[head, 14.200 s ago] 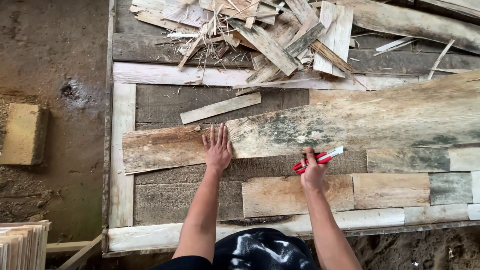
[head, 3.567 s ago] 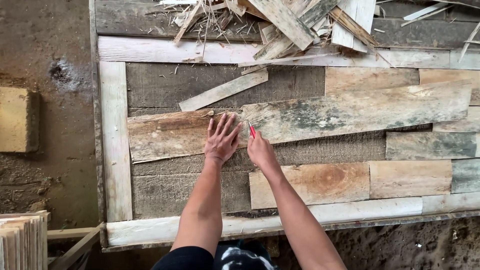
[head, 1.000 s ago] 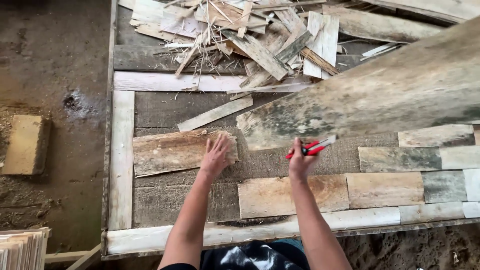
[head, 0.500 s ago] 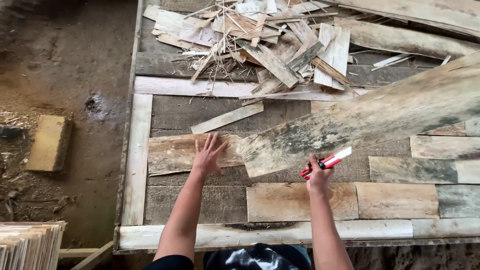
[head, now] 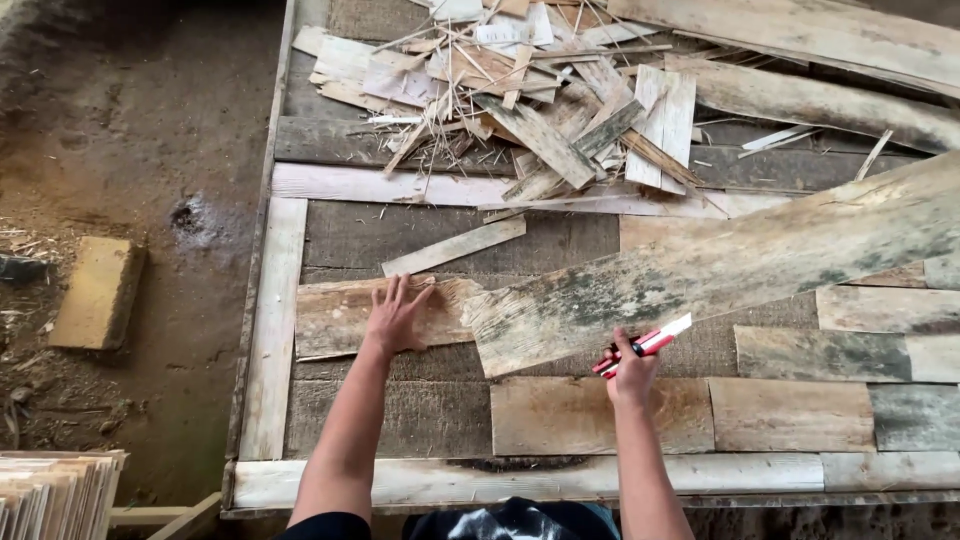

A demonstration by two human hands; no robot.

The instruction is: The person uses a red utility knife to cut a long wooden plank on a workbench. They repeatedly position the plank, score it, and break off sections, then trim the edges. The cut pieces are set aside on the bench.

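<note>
While the left hand [head: 398, 316] lies flat with its fingers spread wide on a short pale board [head: 345, 318], the right hand [head: 632, 372] is closed around a red and white cutter [head: 645, 345], whose tip points up and to the right. The short board sits on the wooden frame bed, and the left palm covers its right half, near the ragged end. Just to the right of that hand begins the long weathered plank [head: 720, 270], grey and stained dark green, which runs at a slant upward to the right edge of the view. Its lower left end overlaps the short board's end, close to the left fingertips though not clearly touching them. The cutter's tip is at the plank's lower edge, and the right hand sits just below that edge, above a row of short tan and grey boards [head: 590, 415]. A thin loose strip [head: 455, 246] lies tilted above the left hand. Farther up, a heap of offcuts and splinters [head: 540, 110] covers the top of the frame. To the left, on the dirt floor, rests a yellowish block [head: 98, 292], and a stack of thin sheets [head: 55, 495] shows in the bottom left corner.
</note>
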